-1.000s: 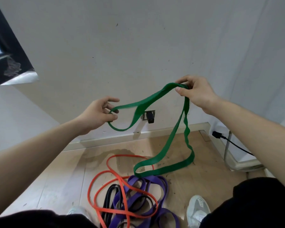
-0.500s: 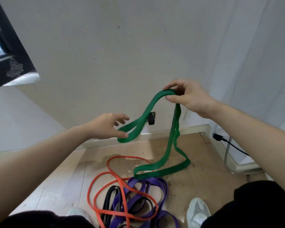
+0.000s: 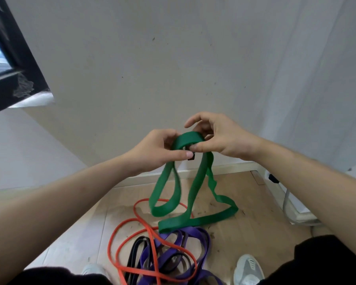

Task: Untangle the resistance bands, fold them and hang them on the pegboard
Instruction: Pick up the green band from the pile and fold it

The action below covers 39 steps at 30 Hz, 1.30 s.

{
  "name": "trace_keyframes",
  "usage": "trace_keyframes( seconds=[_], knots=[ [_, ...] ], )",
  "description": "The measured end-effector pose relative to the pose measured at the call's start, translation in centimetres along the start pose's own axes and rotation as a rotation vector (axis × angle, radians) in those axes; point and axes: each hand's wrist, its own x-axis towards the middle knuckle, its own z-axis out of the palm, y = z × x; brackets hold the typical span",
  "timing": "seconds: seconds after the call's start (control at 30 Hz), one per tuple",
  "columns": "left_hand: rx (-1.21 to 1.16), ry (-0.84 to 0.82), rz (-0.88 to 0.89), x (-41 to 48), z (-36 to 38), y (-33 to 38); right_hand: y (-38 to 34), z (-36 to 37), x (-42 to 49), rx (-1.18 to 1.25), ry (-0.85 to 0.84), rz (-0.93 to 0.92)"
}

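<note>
head view: l hand (image 3: 158, 149) + r hand (image 3: 220, 138) hold green band (image 3: 183, 223) up.
both pinch its top fold, fingers curled on it, thumbs nearly touching; two loops hang, lower end on floor (image 3: 245, 194). just below green band: orange band (image 3: 111, 238), purple band (image 3: 193, 231), black band (image 3: 132, 256) in a tangle; shoe (image 3: 248, 270) to its lower right.

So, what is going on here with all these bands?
A person holds the green band up before the wall. The left hand and the right hand grip its top, close together. Its loops hang down to the floor. The red band, purple band and black band lie tangled there. No pegboard shows.
</note>
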Motion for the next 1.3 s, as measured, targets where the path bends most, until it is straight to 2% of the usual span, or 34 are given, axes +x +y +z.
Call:
trace_keyframes(
  seconds=[0.2,0.37,0.47,0.63,0.8,0.9,1.07,1.2,1.3],
  knots=[
    [-0.061,0.131,0.040,-0.4,-0.2,1.1,2.7,1.8,0.4,-0.035,-0.126,0.114],
    [-0.178,0.319,0.080,-0.5,-1.0,1.8,4.0,2.6,0.7,-0.035,-0.205,0.267],
    [-0.298,0.415,0.109,-0.4,-1.9,2.2,3.9,2.3,0.8,-0.019,-0.201,0.287],
    [-0.342,0.429,0.117,-0.1,-2.9,2.2,3.9,2.7,1.2,-0.025,-0.158,0.269],
    [-0.393,0.535,0.029,0.0,-3.8,1.0,4.0,1.3,1.3,-0.011,-0.044,0.234],
    [-0.358,0.473,-0.091,0.0,-4.7,-0.5,3.9,-0.1,1.0,0.066,0.061,0.214],
    [-0.186,0.161,-0.298,-0.6,-5.1,-2.0,2.8,-1.3,0.8,0.123,0.204,0.117],
    [-0.130,-0.008,-0.257,-0.7,-3.4,-1.1,1.0,-0.1,0.9,0.078,0.188,0.017],
    [-0.156,0.017,-0.184,-0.3,-2.2,-0.4,0.4,1.4,1.0,-0.049,0.131,-0.047]
  ],
)
